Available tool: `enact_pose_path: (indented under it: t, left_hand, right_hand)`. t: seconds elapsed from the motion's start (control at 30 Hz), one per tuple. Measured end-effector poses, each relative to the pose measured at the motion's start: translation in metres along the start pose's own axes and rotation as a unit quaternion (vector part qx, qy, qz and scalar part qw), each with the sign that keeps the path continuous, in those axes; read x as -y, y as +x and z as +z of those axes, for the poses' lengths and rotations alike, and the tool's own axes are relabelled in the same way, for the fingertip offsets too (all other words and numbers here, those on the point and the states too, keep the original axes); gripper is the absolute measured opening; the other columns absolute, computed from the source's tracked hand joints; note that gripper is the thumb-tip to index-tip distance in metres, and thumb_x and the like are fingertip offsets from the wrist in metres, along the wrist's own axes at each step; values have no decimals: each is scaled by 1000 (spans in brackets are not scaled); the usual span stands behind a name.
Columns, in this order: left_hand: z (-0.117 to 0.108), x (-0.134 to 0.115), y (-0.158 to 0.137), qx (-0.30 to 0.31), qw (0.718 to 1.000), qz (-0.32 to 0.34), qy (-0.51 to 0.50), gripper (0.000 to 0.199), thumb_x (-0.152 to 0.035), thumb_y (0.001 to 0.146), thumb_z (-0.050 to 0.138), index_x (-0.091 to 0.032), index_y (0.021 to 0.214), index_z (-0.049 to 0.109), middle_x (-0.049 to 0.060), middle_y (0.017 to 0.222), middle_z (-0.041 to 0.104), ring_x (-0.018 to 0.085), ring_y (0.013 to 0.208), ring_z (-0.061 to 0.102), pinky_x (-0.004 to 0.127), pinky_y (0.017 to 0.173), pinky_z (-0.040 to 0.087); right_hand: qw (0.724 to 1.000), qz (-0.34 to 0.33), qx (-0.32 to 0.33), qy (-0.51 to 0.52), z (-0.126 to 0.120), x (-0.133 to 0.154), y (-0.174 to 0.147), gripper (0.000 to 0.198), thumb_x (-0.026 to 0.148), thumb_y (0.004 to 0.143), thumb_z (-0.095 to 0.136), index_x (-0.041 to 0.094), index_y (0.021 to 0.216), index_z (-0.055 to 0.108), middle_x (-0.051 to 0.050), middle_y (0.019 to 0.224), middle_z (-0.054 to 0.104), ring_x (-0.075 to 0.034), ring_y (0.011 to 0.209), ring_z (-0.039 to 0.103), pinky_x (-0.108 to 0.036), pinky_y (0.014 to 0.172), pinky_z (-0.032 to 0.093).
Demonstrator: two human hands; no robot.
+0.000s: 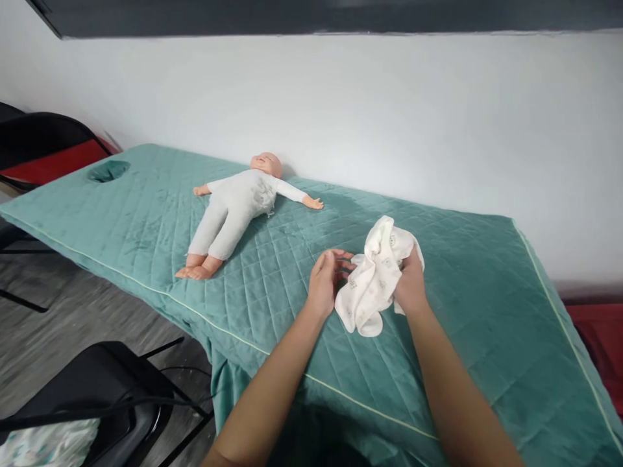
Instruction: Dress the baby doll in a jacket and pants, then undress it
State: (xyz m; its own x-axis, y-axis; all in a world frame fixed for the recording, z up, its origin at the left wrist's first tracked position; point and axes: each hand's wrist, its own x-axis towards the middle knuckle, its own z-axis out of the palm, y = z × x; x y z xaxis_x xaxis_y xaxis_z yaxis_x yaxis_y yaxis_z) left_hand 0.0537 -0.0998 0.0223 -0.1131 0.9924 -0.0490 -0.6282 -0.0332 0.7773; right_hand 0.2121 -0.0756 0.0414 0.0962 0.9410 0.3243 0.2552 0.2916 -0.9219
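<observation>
A bunched white cloth (pixel 374 279) with small printed figures hangs just over the green bed cover; its folds hide whether it is a garment. My right hand (pixel 411 284) is closed on the cloth's right side, fingers partly hidden behind the fabric. On the other side, my left hand (pixel 325 283) has its fingers curved and apart, close to the cloth's left edge; I cannot tell whether they touch it. Further left lies a baby doll (pixel 238 201) on its back, dressed in white, arms spread, head toward the wall and bare feet toward the near edge.
The quilted green cover (pixel 160 246) spreads over a long massage bed with a face hole (pixel 108 171) at the far left. A white wall (pixel 341 110) runs along the back. Black chairs (pixel 111 389) stand at the left, one with a printed packet (pixel 53 444) on it.
</observation>
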Motion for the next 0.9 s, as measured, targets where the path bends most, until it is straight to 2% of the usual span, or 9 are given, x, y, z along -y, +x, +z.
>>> enact_pose_path:
  t: [0.1,0.17,0.23,0.33,0.4,0.53,0.67,0.8,0.9]
  left_hand:
    - [3,1,-6,95,991,9,94,65,-48,67,87,-21,121,64,7,121,69,20,107,64,28,92,50]
    - [4,4,-8,123,981,-5,148,75,-39,61,93,-21,127,63,6,125,68,23,114,63,30,99,48]
    - [4,7,-9,93,982,-18,167,60,-41,70,87,-19,121,66,6,117,72,22,106,66,31,92,50]
    - [3,9,-6,16,993,-30,117,42,-47,80,76,-17,109,70,5,102,75,20,91,69,30,83,53]
    - [4,7,-4,-24,998,-40,50,42,-46,80,77,-18,110,70,5,99,76,21,91,71,32,85,54]
    - [4,0,-1,-83,994,-43,-65,43,-41,78,81,-21,113,69,4,103,77,22,95,73,35,95,54]
    - [2,-2,2,-83,989,-40,-112,37,-37,79,80,-22,112,69,2,104,76,20,91,73,34,97,54]
    - [0,0,2,-76,989,-43,-123,34,-35,82,77,-22,113,69,1,100,76,18,87,72,33,93,55]
    - [0,0,3,-73,988,-38,-132,29,-33,82,77,-21,108,69,0,96,75,17,82,71,30,85,55]
  right_hand:
    - [999,28,6,-28,1,1,-2,49,31,75,71,26,122,58,-6,124,68,-26,113,65,-42,97,53]
    - [998,36,15,-54,4,2,-4,43,31,74,71,25,115,59,-7,119,68,-27,111,65,-43,96,53]
    - [998,31,16,-47,8,2,-6,43,33,75,72,24,114,57,-8,116,68,-27,109,64,-43,97,52]
    - [1000,2,13,18,12,-1,-6,61,33,75,73,24,130,50,-9,125,64,-25,115,63,-43,102,50]
    - [998,-13,9,56,12,-3,-5,67,32,77,73,24,138,46,-9,132,61,-24,120,60,-42,105,48]
    - [998,2,-13,57,5,-8,-1,55,35,80,71,24,132,57,-7,135,61,-25,126,57,-43,112,44]
    - [997,36,10,72,-4,-5,0,60,37,79,74,25,135,57,-6,134,63,-26,121,61,-42,105,49]
    - [996,-21,78,-26,-8,4,-1,29,38,80,74,24,105,68,-4,111,68,-24,108,64,-42,100,50]
    - [974,-102,170,-114,-8,8,-4,21,34,78,76,24,92,64,-7,123,64,-26,121,58,-45,109,43]
